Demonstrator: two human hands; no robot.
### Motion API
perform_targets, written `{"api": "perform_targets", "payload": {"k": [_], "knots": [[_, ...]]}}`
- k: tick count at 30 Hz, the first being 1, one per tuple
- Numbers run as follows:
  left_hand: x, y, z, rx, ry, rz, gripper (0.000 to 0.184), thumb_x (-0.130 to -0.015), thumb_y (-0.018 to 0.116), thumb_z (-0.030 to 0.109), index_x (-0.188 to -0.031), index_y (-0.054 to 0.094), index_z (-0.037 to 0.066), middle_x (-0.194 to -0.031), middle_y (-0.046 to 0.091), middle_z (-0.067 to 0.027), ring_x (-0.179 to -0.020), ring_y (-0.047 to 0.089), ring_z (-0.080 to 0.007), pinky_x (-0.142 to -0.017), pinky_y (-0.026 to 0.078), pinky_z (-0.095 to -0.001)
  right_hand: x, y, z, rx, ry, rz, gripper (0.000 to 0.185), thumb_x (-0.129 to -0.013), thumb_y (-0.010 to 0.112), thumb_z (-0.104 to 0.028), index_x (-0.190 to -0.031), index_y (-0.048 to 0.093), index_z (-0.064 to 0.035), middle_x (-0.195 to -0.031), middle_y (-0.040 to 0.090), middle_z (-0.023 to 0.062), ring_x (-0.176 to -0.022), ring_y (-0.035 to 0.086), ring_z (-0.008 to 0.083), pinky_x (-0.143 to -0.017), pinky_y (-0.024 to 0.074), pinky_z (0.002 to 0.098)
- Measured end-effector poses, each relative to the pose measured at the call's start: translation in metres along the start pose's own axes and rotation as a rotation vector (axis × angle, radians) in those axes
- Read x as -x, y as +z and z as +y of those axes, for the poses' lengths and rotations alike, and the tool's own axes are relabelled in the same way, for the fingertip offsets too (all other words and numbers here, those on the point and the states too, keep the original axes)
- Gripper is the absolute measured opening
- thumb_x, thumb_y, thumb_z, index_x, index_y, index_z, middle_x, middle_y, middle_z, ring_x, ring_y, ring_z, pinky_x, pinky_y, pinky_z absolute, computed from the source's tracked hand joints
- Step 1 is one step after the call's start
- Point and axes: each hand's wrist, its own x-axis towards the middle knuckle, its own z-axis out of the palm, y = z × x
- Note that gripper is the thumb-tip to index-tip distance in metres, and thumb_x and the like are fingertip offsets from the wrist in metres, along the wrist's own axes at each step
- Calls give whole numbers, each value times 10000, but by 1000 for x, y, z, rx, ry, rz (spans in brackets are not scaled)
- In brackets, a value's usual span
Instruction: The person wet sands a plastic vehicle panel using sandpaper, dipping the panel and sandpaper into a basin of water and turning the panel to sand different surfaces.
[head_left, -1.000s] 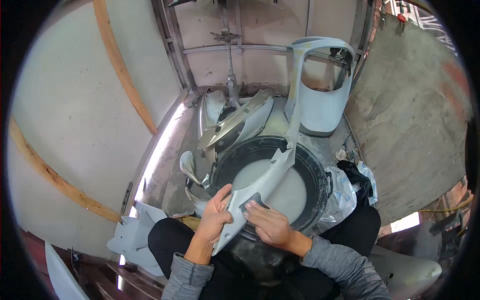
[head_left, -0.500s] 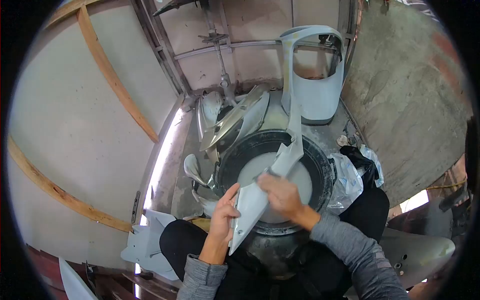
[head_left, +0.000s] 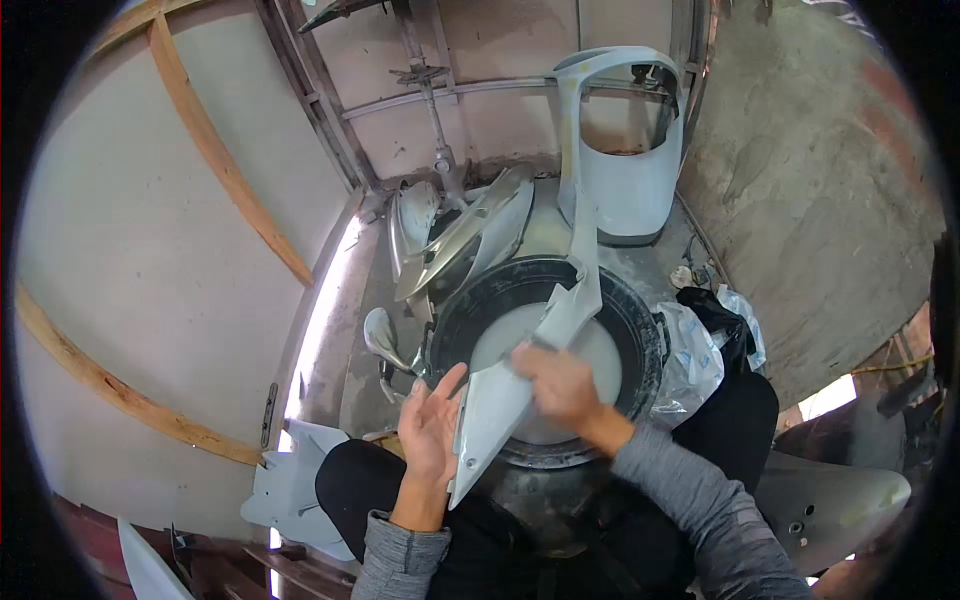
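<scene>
A long, pale grey plastic fairing panel slants over a black tub of cloudy water. Its narrow upper end reaches past the tub's far rim. My left hand is open against the panel's lower left edge, palm up and fingers stretched out. On the panel's middle presses my right hand, its fingers closed and blurred by motion. A small greyish thing shows under those fingertips, too smeared to name.
Several silvery curved panels lean behind the tub at left. A large pale fairing stands at the back right. Plastic bags lie right of the tub. Grey parts lie beside both my knees, including a rounded panel at right.
The fingers of my left hand have opened out, and the hand has shifted slightly left along with the panel's lower end. My right hand stays on the panel's middle, still blurred.
</scene>
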Motion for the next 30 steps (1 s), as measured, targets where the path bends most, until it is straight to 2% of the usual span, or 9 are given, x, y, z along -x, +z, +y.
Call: {"api": "perform_targets", "payload": {"k": [2,5,9,14,19,20,23,25,30], "knots": [[-2,-9,-3,12,4,-37,816,-956,420,581,-1401,379,-101,-1209,627,-244,-1047,648,-274,-929,502,-341,-7,-1,6,-74,103,85,284,-752,581,-24,-1002,701,38,-1101,702,196,-1042,693,279,-943,529,434],[-3,2,-4,-64,14,37,855,-943,425,631,-1407,377,-85,-1215,622,-245,-1080,636,-274,-943,493,-331,-8,-8,-72,-80,-306,79,290,-739,579,-47,-994,680,47,-1071,703,176,-1032,677,348,-828,539,436],[0,9,-3,25,0,49,904,-927,422,679,-1410,375,-83,-1226,618,-252,-1081,635,-279,-947,494,-340,-27,-16,-10,45,-51,-54,379,-704,602,-71,-1053,649,68,-1056,675,187,-1004,665,335,-900,535,452],[-1,12,-4,-3,-26,68,941,-901,416,727,-1393,406,-76,-1241,609,-263,-1080,632,-289,-955,489,-356,-12,-15,-90,-170,-303,-24,364,-683,610,-63,-1020,660,67,-1103,670,205,-986,670,356,-892,534,445],[2,11,-6,43,-15,63,954,-896,414,733,-1388,419,-84,-1246,604,-265,-1083,627,-297,-967,482,-368,-14,-10,-32,97,-96,-37,341,-696,628,-71,-1016,683,35,-1117,682,179,-1001,682,301,-856,542,409],[-1,12,-5,5,4,91,956,-895,414,734,-1386,418,-86,-1250,599,-271,-1092,624,-301,-971,480,-371,-8,-9,-49,25,-250,21,333,-747,603,-58,-1062,664,28,-1099,682,175,-948,683,298,-800,543,413],[-3,2,-13,-41,40,50,854,-924,459,635,-1398,413,-74,-1272,580,-278,-1107,616,-309,-980,472,-362,-9,-20,-50,-163,-314,-4,329,-765,587,-38,-1077,661,33,-1098,682,179,-940,682,307,-768,538,407],[2,5,-7,-132,39,-15,753,-927,534,453,-1444,365,-68,-1331,536,-286,-1102,618,-306,-975,475,-358,-8,-11,14,184,4,-95,300,-786,581,-46,-1060,670,39,-1087,684,173,-935,680,299,-759,520,409],[2,14,-3,-207,41,8,851,-796,628,115,-1517,216,-72,-1353,524,-285,-1070,644,-259,-924,501,-318,-11,-7,5,203,-171,148,255,-811,563,-81,-1017,678,15,-1026,689,137,-911,670,290,-771,495,418]]}}
